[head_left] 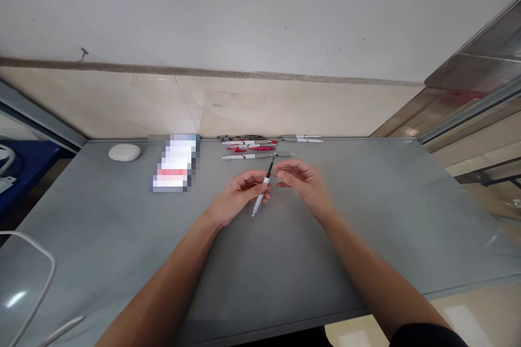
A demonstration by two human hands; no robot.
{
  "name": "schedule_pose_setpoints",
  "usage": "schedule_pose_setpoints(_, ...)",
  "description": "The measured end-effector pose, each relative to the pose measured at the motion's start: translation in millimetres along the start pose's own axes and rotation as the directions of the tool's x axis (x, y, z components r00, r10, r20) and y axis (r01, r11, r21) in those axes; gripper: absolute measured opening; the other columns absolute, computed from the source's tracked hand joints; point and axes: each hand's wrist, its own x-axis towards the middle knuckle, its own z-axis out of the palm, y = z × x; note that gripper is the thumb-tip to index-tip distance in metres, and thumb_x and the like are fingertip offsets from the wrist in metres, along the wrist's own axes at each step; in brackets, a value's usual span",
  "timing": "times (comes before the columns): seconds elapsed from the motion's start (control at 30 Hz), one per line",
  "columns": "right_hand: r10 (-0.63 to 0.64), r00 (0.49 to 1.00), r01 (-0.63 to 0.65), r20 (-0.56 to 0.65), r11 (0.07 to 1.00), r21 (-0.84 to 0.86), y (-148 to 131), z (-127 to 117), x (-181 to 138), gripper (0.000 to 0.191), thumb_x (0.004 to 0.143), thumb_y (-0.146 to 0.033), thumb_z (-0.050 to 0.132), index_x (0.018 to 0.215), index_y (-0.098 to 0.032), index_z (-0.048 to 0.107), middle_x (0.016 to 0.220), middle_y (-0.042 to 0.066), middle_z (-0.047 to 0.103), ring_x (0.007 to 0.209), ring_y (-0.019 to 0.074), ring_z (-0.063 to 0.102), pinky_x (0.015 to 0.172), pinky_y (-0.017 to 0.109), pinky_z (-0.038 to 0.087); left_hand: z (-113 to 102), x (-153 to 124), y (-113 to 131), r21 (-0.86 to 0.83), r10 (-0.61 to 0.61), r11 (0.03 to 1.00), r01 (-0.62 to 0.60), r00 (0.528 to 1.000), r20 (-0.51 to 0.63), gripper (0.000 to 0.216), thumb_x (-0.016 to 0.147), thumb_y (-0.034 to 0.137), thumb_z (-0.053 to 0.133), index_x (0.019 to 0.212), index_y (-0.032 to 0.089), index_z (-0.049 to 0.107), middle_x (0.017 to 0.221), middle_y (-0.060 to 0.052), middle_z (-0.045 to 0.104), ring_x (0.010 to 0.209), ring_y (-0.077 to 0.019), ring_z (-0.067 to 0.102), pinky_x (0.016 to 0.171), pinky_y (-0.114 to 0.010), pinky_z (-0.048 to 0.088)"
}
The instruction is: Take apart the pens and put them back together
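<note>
My left hand (244, 192) pinches a white pen (260, 198) between thumb and fingers, tilted with its front end up and away from me. The front of its barrel is off, so a dark refill (270, 166) sticks out bare. Close to the right of that refill, my right hand (301, 180) is curled with its fingers apart. It is slightly blurred, and I see nothing in it. Just beyond my hands lies a white and grey pen (244, 156), its right end blurred. Behind it are red and white pens (254, 147).
Black pens (240, 136) and white-grey pens (302, 138) lie along the wall at the back of the grey table (122, 238). To the left are a phone with a blurred-out screen (175, 162) and a white rounded case (124, 152). A white cable (49, 276) curves at front left.
</note>
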Motion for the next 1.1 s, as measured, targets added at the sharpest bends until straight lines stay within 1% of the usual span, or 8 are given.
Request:
schedule_pose_setpoints(0.17,0.013,0.997,-0.003,-0.071,0.991,0.136,8,1,-2,0.022,0.070,-0.036,0.076,0.089,-0.028,0.069,0.093,0.000,0.067,0.087,0.0160,0.062,0.072,0.034,0.060,1,-2,3,0.146,-0.014,0.989,0.009,1.000,0.029,0.027,0.081,0.034,0.068,0.104,0.020,0.066,0.086,-0.003,0.065,0.072,-0.0145,0.062,0.073,-0.030,0.048)
schedule_pose_setpoints(0.27,0.011,0.996,0.001,-0.083,0.989,0.151,9,-1,-2,0.020,0.070,-0.035,0.076,0.087,-0.027,0.070,0.089,0.000,0.068,0.084,0.0151,0.062,0.070,0.032,0.060,3,-4,4,0.226,-0.045,0.973,0.032,0.998,0.051,0.027,0.082,0.035,0.067,0.104,0.020,0.067,0.081,-0.003,0.066,0.074,-0.0152,0.062,0.072,-0.030,0.048)
schedule_pose_setpoints(0.37,0.032,0.993,-0.013,-0.110,0.985,0.170,10,-3,-3,0.017,0.069,-0.035,0.077,0.082,-0.026,0.071,0.079,-0.001,0.067,0.077,0.0140,0.063,0.066,0.030,0.059,5,-5,4,0.258,-0.065,0.965,0.052,0.997,0.041,0.029,0.081,0.036,0.068,0.105,0.020,0.067,0.080,-0.003,0.067,0.074,-0.0161,0.063,0.070,-0.030,0.048)
schedule_pose_setpoints(0.57,0.010,0.988,0.025,-0.157,0.975,0.221,15,1,-5,0.015,0.067,-0.033,0.079,0.078,-0.026,0.072,0.075,-0.002,0.069,0.070,0.0132,0.065,0.065,0.030,0.058,6,-4,4,0.208,-0.068,0.976,0.063,0.997,0.019,0.031,0.080,0.034,0.070,0.105,0.017,0.068,0.086,-0.006,0.070,0.074,-0.0159,0.063,0.076,-0.032,0.050)
schedule_pose_setpoints(0.7,-0.046,0.987,0.076,-0.157,0.979,0.189,14,4,-7,0.016,0.066,-0.031,0.080,0.079,-0.026,0.072,0.074,-0.002,0.071,0.068,0.0141,0.067,0.065,0.032,0.058,7,-4,4,0.161,-0.058,0.985,0.055,0.998,0.019,0.027,0.079,0.034,0.071,0.100,0.017,0.072,0.086,-0.006,0.070,0.072,-0.0158,0.063,0.075,-0.032,0.051)
schedule_pose_setpoints(0.9,-0.104,0.986,0.118,-0.128,0.987,0.112,5,3,-7,0.013,0.068,-0.029,0.079,0.080,-0.027,0.074,0.079,-0.001,0.074,0.071,0.0152,0.069,0.070,0.035,0.059,6,-6,5,0.131,-0.033,0.991,0.029,0.999,0.028,0.025,0.081,0.034,0.069,0.099,0.018,0.073,0.085,-0.006,0.070,0.073,-0.0155,0.063,0.076,-0.031,0.050)
schedule_pose_setpoints(1.0,-0.106,0.982,0.130,-0.157,0.980,0.153,-1,3,-1,0.014,0.067,-0.030,0.079,0.079,-0.027,0.073,0.080,-0.002,0.073,0.072,0.0153,0.069,0.072,0.037,0.060,4,-6,4,0.096,-0.020,0.995,0.017,0.999,0.031,0.026,0.082,0.036,0.068,0.099,0.017,0.072,0.085,-0.006,0.070,0.074,-0.0157,0.063,0.076,-0.031,0.050)
schedule_pose_setpoints(1.1,-0.120,0.972,0.163,-0.203,0.964,0.212,-7,3,9,0.015,0.067,-0.031,0.079,0.079,-0.027,0.071,0.081,-0.004,0.072,0.071,0.0130,0.068,0.074,0.036,0.060,1,-5,3,0.051,-0.037,0.998,0.036,0.999,0.017,0.027,0.081,0.037,0.069,0.099,0.017,0.071,0.088,-0.006,0.069,0.074,-0.0154,0.064,0.076,-0.031,0.050)
